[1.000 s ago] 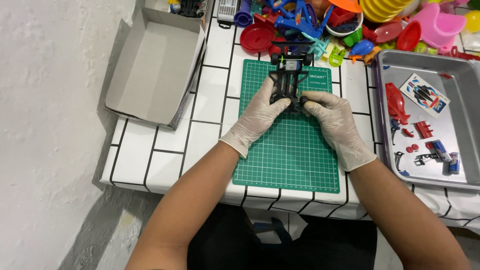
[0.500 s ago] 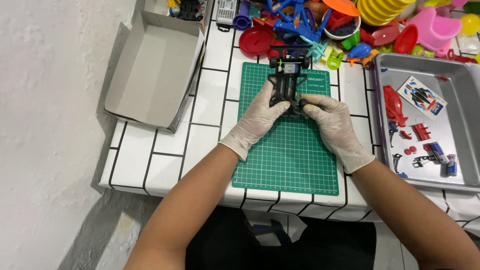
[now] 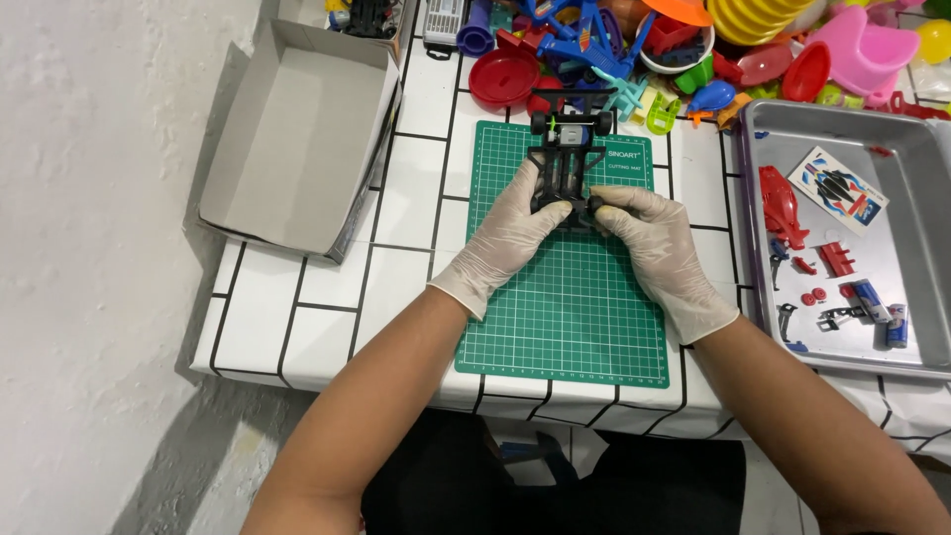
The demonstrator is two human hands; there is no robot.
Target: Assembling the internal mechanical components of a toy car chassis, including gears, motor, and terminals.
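I am in the middle of an assembly step on the small black toy car chassis (image 3: 568,163), which lies on the upper part of the green cutting mat (image 3: 565,317), its front wheels at the far edge of the mat and its rear end toward me. My left hand (image 3: 505,243), in a thin white glove, grasps the near left side of the chassis with thumb and fingers, and my right hand (image 3: 654,248), also gloved, pinches the near right corner, where a black wheel seems to sit under my fingertips; I cannot see exactly how the part is seated there, because my fingers cover it. I judge that I am pressing or fitting something at the rear of the chassis, and that the next move asks for a steady hold from the left hand while the right hand pushes with small, straight force, so that the light plastic frame does not twist or slide on the mat. Both forearms come from the near edge of the mat and meet at the chassis, wrists low and almost resting on the mat, palms turned down and slightly inward. To the right of the mat stands a metal tray (image 3: 921,149) with a red car body shell (image 3: 781,208), a sticker sheet (image 3: 838,191) and small loose parts. To the left of the mat lies an open grey cardboard box (image 3: 297,149), and beyond the far edge of the mat is a heap of colourful plastic toys (image 3: 693,45).
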